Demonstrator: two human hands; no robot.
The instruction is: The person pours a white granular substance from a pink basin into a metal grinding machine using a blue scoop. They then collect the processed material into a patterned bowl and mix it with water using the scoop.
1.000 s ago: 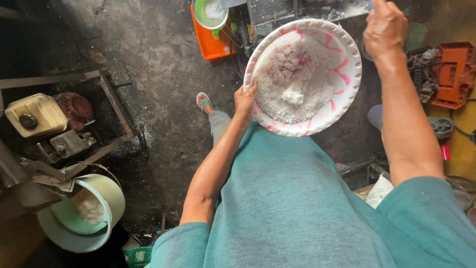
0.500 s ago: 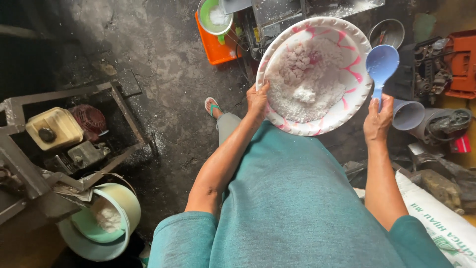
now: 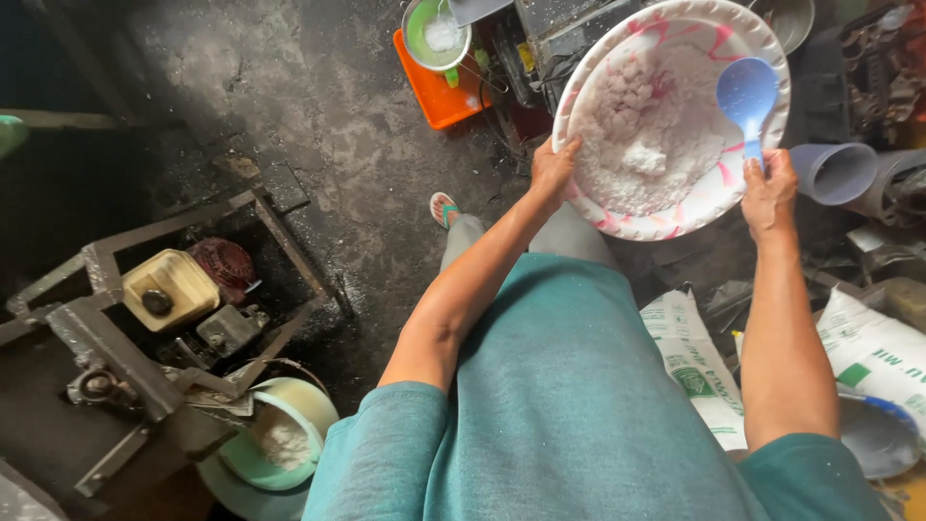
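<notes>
Overhead view of a standing person in a teal shirt (image 3: 569, 405) who is holding a large round basin (image 3: 672, 116) out in front of the body, above a dark, stained concrete floor (image 3: 289, 106). The basin is white with pink streaks and is carrying a heap of white, crumbly powder (image 3: 641, 135), lumpier toward the far side.

The left hand (image 3: 553, 172) is gripping the basin's near-left rim, its grip clamped on the edge with the thumb lying over the lip. The right hand (image 3: 769, 193) is sitting at the basin's near-right rim, its grip closed around the handle of a light blue spoon (image 3: 747, 96); the spoon's bowl is pointing away from the body and lying over the powder at the right side of the basin. Whether this hand is also bearing the rim cannot be told.

Surroundings: a foot in a sandal (image 3: 444, 208) is showing below the basin. At the far side, a green bowl (image 3: 436, 34) with white powder is resting on an orange tray (image 3: 439, 92). At lower left, a small engine (image 3: 188, 289) with a cream tank is sitting in a metal frame (image 3: 106, 338), and a pale green bowl (image 3: 280, 439) of white powder is standing just beside it. At right, printed white sacks (image 3: 699, 371) are lying on the floor, near a grey pipe end (image 3: 834, 172).
</notes>
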